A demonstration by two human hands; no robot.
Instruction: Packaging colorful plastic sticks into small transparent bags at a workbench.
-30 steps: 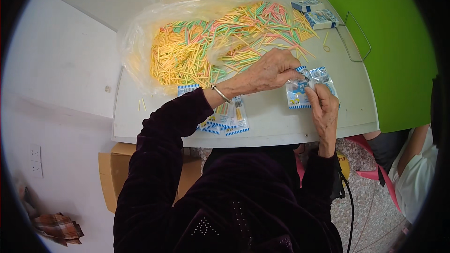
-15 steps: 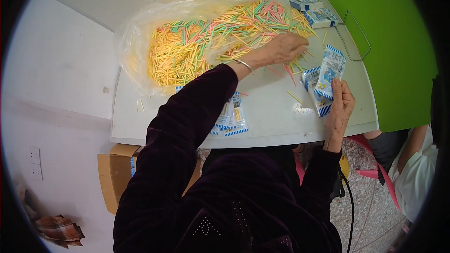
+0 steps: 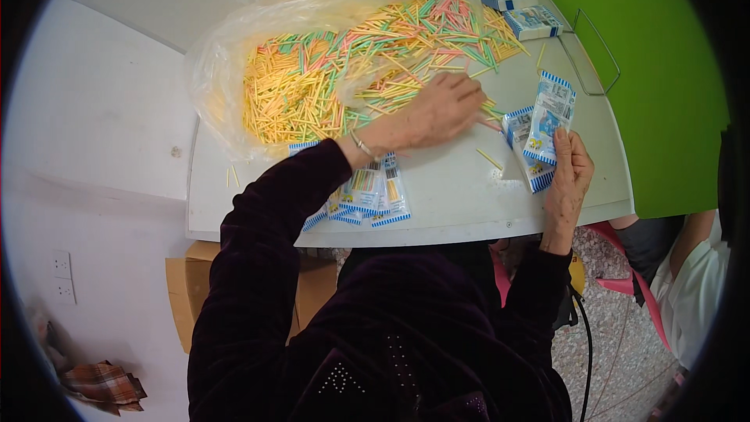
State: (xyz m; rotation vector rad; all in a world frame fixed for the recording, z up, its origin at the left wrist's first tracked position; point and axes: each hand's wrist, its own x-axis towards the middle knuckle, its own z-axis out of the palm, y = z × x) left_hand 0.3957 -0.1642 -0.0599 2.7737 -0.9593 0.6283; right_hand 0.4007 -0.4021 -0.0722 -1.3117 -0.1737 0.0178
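Note:
My right hand (image 3: 569, 172) pinches the lower end of a small flat packet (image 3: 553, 113) with blue-striped ends. A similar packet (image 3: 519, 137) lies on the table, partly under the held one. Fingers bent and turned down, my left hand (image 3: 445, 109) is at the right front of a heap of thin yellow, pink and green sticks (image 3: 297, 94). Its fingertips are hidden, and I cannot make out what they hold. The heap spills from a big clear plastic bag (image 3: 215, 86). Several sealed packets (image 3: 367, 195) with sticks inside lie beside my left forearm, which partly covers them.
Two small blue-and-white boxes (image 3: 535, 23) sit at the back right of the white table (image 3: 445, 203), near a bent wire frame (image 3: 598, 55). A green panel (image 3: 656, 109) borders the right side. Below the table stands an open cardboard box (image 3: 183, 289). Another person's arm (image 3: 691, 242) is at right.
My left hand has moved left and toward me, uncovering sticks at the heap's right end. My left forearm now shows more of the sealed packets. The right hand keeps its packet almost in place.

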